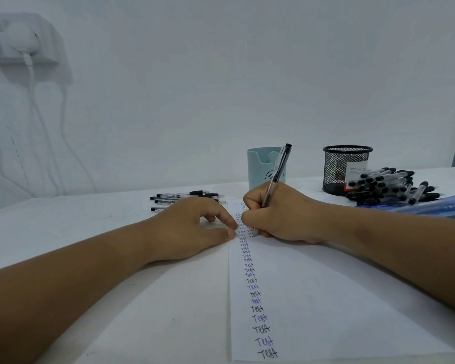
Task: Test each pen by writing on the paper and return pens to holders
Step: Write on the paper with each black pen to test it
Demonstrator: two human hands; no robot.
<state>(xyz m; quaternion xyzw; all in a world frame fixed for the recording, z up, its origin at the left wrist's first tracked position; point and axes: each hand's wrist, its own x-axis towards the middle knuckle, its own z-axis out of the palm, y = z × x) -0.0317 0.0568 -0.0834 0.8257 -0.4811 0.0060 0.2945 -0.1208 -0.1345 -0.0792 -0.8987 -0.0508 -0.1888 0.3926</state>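
Note:
My right hand [279, 214] grips a clear black-capped pen [278, 172], its tip down on the white paper [313, 298]; the tip itself is hidden behind my fingers. A long column of "Test" words in black and blue runs down the sheet's left edge. My left hand [192, 227] rests flat on the table with fingertips touching the paper's left edge. Behind my hands stand a light blue holder [258, 166] and a black mesh holder [344, 169].
Several black pens [184, 197] lie on the table behind my left hand. A pile of black pens [389, 186] and a few blue pens [431, 206] lie at the right. White cables [32, 106] hang on the wall at the left.

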